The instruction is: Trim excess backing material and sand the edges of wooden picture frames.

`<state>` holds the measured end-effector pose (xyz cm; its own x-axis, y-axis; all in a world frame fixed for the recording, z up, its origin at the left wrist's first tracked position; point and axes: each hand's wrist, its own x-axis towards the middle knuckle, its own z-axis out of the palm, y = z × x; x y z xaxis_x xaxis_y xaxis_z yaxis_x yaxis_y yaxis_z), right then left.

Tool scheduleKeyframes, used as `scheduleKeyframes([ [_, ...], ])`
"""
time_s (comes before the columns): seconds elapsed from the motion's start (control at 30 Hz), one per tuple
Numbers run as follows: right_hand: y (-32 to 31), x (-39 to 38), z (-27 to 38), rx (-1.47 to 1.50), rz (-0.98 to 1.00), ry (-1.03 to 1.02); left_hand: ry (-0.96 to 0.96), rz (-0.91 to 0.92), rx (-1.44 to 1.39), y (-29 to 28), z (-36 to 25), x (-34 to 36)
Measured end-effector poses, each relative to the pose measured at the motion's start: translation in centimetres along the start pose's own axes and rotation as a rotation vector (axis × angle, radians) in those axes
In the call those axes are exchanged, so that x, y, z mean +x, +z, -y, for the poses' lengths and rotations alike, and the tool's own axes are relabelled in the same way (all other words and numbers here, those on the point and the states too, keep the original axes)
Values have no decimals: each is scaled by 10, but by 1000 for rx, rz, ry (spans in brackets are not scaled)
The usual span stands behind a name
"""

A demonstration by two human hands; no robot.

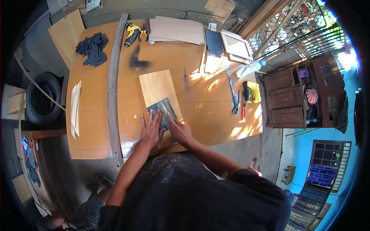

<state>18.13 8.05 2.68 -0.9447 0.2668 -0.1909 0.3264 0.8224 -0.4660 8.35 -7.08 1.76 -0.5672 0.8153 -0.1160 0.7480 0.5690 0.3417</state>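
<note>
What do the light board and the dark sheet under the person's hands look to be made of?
The board looks like wood or wood-grain laminate: pale tan, faint grain streaks, matte. The dark sheet under the left hand and right hand seems abrasive paper or thin rubber: flat, dull grey-black; which one cannot be told.

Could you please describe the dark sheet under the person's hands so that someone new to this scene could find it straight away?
Start at the big orange-brown workbench and find the pale wooden board lying lengthwise near its middle. At the board's near end, the left hand and right hand press flat on the dark sheet. It is the only dark grey, flat rectangular patch on that pale board, unlike the crumpled dark cloth far off.
</note>
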Motion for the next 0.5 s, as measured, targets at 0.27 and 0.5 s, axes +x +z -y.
scheduleKeyframes([
  [0.27,-14,103,17,-44,-170,-27,-5,-26,7,9,2,4],
  [0.5,0,-45,-6,-28,-25,-53,-13,6,4,1,-1,-2],
])
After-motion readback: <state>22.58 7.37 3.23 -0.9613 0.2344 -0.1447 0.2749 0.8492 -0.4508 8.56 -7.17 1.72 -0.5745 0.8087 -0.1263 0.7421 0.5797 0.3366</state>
